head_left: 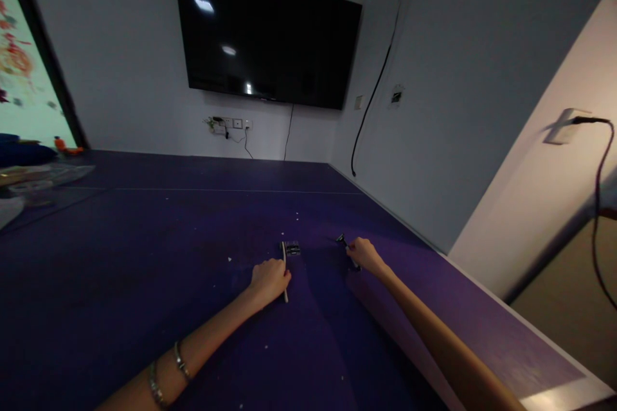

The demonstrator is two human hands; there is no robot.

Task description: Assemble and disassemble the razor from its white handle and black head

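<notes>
My left hand [270, 279] is closed around a slim white toothbrush-like stick [286, 297], held roughly upright in view, with its darker far end beside a small clear and black case [292, 248]. Whether the stick touches the case I cannot tell. To the right, my right hand [365, 255] grips the handle of a dark razor [341, 239], whose head points away to the upper left. The small case lies on the purple tabletop [193, 321] between the two hands, nearer the left one; its contents are too small to make out.
Small white scraps [230, 259] are scattered over the tabletop. Clear plastic packaging [67, 173] and a dark blue item [24, 153] lie at the far left, near an orange object [65, 146]. A wall borders the right side, with a hanging black cable [369, 106].
</notes>
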